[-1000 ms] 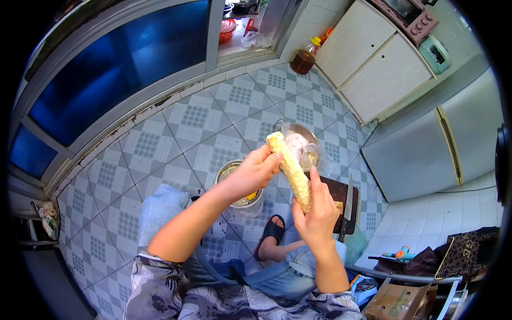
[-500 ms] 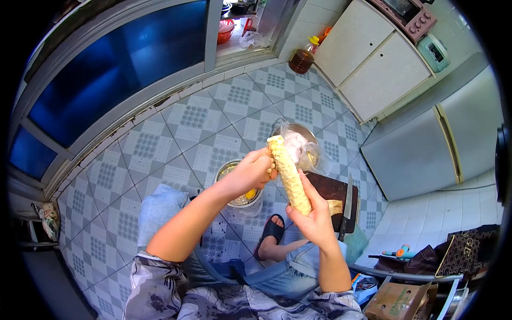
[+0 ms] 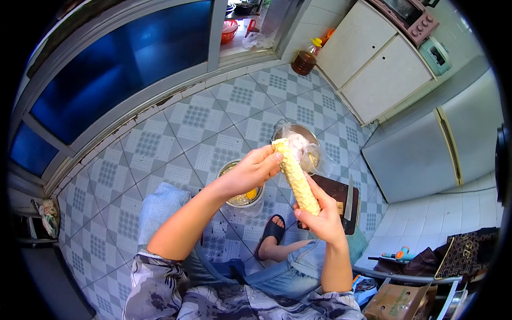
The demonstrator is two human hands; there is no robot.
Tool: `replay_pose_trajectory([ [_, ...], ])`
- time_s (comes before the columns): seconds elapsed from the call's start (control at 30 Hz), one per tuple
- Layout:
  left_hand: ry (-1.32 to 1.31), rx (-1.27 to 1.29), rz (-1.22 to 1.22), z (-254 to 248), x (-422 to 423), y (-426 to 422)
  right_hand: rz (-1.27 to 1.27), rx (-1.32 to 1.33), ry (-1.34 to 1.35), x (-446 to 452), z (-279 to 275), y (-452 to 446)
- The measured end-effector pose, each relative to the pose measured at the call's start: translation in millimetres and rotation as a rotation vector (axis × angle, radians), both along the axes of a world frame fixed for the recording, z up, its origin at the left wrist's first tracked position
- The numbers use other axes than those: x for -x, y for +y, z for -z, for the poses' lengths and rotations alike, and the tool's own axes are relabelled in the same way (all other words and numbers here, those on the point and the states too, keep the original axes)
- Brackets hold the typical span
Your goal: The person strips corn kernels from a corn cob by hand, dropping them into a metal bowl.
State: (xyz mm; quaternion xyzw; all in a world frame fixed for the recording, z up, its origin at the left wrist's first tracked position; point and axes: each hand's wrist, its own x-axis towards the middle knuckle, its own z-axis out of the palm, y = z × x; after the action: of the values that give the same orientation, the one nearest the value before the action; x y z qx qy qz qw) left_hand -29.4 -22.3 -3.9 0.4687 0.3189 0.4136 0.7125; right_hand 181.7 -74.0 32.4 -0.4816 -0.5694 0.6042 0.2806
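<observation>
A pale yellow corn cob [image 3: 296,178] slants between my two hands over the floor. My left hand [image 3: 257,169] has its fingers pressed against the cob's upper end. My right hand [image 3: 322,216] is wrapped round the lower end. Below my left hand, partly hidden by it, a metal bowl [image 3: 258,198] holds loose kernels and a yellow piece. Behind the cob stands a metal pot [image 3: 308,131] with a plastic bag of something pale pink. A knife [image 3: 349,201] lies on a dark cutting board [image 3: 333,188] to the right.
My foot in a dark slipper [image 3: 273,229] rests on the tiled floor below the bowl. A fridge [image 3: 413,154] stands at the right, a white cabinet [image 3: 368,69] and an oil bottle [image 3: 304,62] at the back. A cardboard box [image 3: 396,301] is at the lower right.
Half a second ago my left hand was curled with loose kernels in it; now its fingers press on the cob's upper end. The lower end has shifted slightly right with my right hand.
</observation>
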Motion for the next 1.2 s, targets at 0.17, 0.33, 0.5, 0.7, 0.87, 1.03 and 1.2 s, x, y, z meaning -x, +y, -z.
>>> replay_pose_trajectory([
  [0.17, -0.012, 0.018, -0.007, -2, 1, 0, -0.022, -0.185, -0.064, 1, 1, -1],
  [0.33, -0.03, -0.014, -0.056, -12, -3, -4, -0.028, -0.202, -0.002, 3, 12, -1],
  [0.5, 0.007, -0.056, -0.118, 1, -9, -2, -0.016, -0.177, -0.003, 5, 9, -1],
  [0.7, 0.132, -0.09, -0.197, 4, -11, -3, -0.007, -0.255, -0.094, 4, 20, -1],
  [0.87, 0.227, -0.278, -0.336, 22, -16, 3, 0.038, -0.203, -0.079, 9, 16, -4],
  [1.03, -0.168, 0.202, -0.046, -2, 1, 3, 0.06, -0.109, -0.104, 10, 2, -4],
  [1.2, -0.264, 0.264, -0.021, 1, 2, 6, 0.062, -0.162, -0.02, 8, 10, -4],
])
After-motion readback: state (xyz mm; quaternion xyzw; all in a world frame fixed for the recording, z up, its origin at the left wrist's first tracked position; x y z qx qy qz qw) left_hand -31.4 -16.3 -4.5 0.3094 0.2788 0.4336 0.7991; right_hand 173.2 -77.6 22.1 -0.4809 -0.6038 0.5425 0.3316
